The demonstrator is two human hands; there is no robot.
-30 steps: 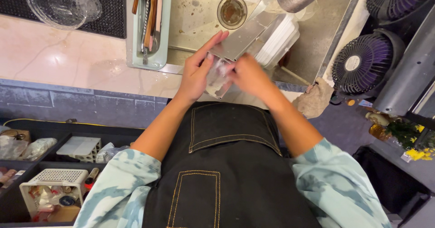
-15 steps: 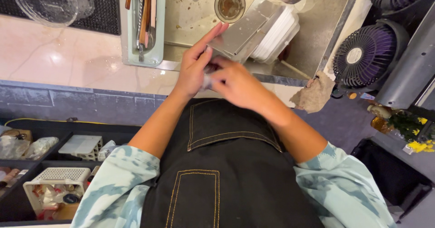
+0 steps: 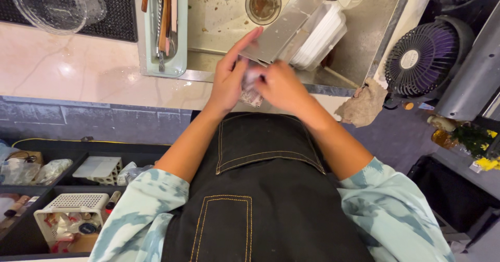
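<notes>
My left hand [image 3: 228, 79] and my right hand [image 3: 283, 88] meet at the front rim of a steel sink [image 3: 364, 28]. Between them they hold a small pale object [image 3: 251, 85], partly clear and blurred; what it is I cannot tell. The left hand's fingers lie stretched along one side of it, pointing toward the sink. The right hand curls over it from the other side and hides most of it. A black apron and pale blue patterned sleeves fill the lower part of the view.
The sink holds a round drain strainer [image 3: 263, 2], a flat metal tray [image 3: 284, 30] and stacked white trays [image 3: 320, 35]. A mint utensil tray [image 3: 179, 59] sits on its left, a glass bowl [image 3: 49, 4] on a black mat. A rag [image 3: 364, 106], a purple fan [image 3: 422, 59] and low shelves [image 3: 67, 212] are nearby.
The right hand has closed further over the object and both hands have shifted a little along the sink's front rim. The left fingers stay stretched out.
</notes>
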